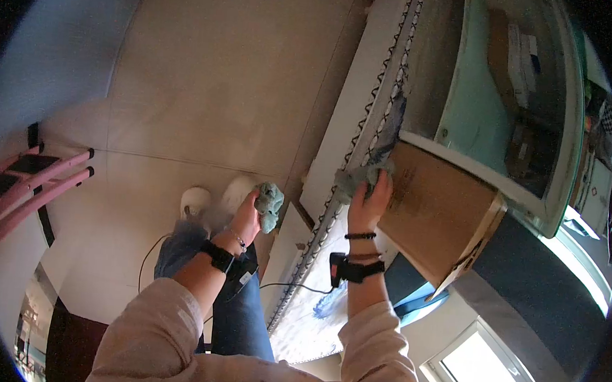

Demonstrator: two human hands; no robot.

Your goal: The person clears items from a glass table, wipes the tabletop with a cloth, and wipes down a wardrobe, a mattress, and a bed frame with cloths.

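A crumpled grey-green cloth (pixel 268 206) is bunched in my left hand (pixel 247 219), held above the floor near my shoes. My right hand (pixel 370 203) is closed on a second greyish cloth (pixel 354 180), which rests on the ledge with black zigzag trim (pixel 329 213). Right beside that hand stands a brown cardboard box (pixel 438 206). Dark wristbands are on both wrists, and a cable runs from the right one.
Behind the box is a glass-fronted cabinet (pixel 485 125) with boxes inside. A pink folding step stool (pixel 33 188) stands at the left. Tiled floor (pixel 221 81) lies ahead, and a window (pixel 484 370) shows at lower right.
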